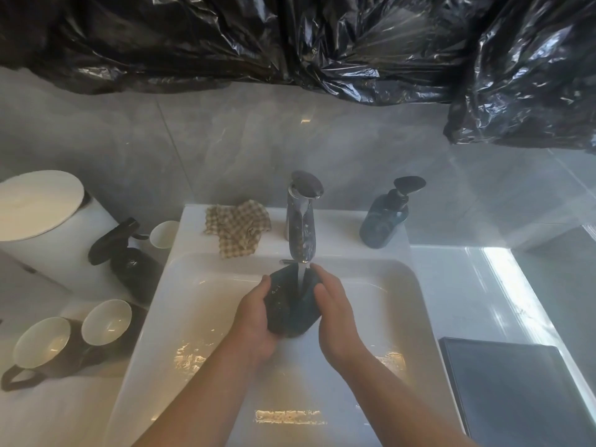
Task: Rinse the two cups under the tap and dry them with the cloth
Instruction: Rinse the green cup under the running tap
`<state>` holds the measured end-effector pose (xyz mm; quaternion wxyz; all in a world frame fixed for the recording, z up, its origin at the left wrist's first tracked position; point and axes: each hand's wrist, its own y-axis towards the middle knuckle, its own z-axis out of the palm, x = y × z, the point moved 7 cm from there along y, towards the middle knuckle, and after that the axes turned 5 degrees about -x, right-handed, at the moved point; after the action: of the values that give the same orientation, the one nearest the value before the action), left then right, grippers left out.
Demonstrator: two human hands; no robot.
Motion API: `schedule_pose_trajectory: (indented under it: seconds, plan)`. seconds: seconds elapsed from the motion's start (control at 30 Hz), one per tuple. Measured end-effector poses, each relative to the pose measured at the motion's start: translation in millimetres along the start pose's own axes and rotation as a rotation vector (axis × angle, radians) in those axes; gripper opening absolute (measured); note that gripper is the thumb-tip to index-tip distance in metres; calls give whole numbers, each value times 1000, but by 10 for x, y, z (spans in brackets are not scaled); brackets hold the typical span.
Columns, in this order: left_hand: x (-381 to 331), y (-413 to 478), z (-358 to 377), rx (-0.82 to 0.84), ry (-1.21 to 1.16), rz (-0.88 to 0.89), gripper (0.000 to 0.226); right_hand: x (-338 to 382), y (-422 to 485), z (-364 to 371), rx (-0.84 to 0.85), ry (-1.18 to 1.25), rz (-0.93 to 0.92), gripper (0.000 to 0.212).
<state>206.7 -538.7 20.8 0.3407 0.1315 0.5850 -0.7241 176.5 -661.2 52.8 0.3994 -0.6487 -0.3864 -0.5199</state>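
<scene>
Holding cup (pixel 290 312) under tap (pixel 301 227), left hand (pixel 253 321), right hand (pixel 337 317), well inside sink rim (pixel 416 279)

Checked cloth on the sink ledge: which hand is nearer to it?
Left. The left hand holds the dark cup, in front of the cloth and slightly to its right; the right hand holds the cup's other side, farther right.

At the back of the sink (pixel 193 317) rim: cloth (pixel 238 232) left of tap (pixel 301 227), pump bottle (pixel 383 221) right. Under the spout: cup (pixel 290 308) between left hand (pixel 254 321) and right hand (pixel 337 317) (both touching it). Left of sink: front mug (pixel 42 343) beside rear mug (pixel 106 322).
</scene>
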Motion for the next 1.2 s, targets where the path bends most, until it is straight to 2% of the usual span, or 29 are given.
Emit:
schedule_pose_trajectory:
  seconds: [0.07, 0.2, 0.27, 0.4, 0.5, 0.57, 0.6, 0.67, 0.77, 0.87, 0.97, 1.07, 1.13, 1.2]
  plan:
    - [43, 16, -36, 9, -84, -59, 41, 67, 49, 73, 50, -77, -3, 61]
    - [105, 5, -109, -20, -134, -167, 31, 208, 102, 173, 203, -152, 53, 52]
    - [107, 22, -148, -51, -115, -176, 36, 208, 141, 179, 201, -172, 76, 45]
    - [39, 3, -119, -107, -105, -46, 37, 46, 280, 156, 42, -136, 197, 49]
    - [15, -31, -48, -65, -122, 62, 35, -27, 339, 186, 10, -124, 286, 44]
    - [29, -29, -79, -96, -70, 145, 30, -103, 360, 167, -37, -59, 402, 39]
    - [16, -27, -99, -110, -34, 204, 33, -149, 356, 148, -58, -12, 472, 35]
    - [-14, -34, -80, -68, 121, 316, 72, -224, 381, 116, -63, 30, 529, 31]
    - [-62, -87, -25, -75, 292, 382, 83, -317, 356, 65, -86, 65, 569, 29]
    - [-113, -130, 16, -157, 354, 399, 57, -409, 332, 68, -99, 64, 563, 31]
    - [-145, -105, 54, -210, 378, 397, 27, -379, 306, 17, -148, -87, 485, 25]
    - [-109, 4, 19, -259, 298, 257, 30, -383, 293, -20, -169, -102, 421, 35]
    - [-32, 78, 3, -256, 259, 159, 29, -390, 262, -37, -175, -48, 447, 33]
    - [-20, 4, 31, -244, 176, 134, 23, -418, 240, -36, -141, -14, 500, 28]
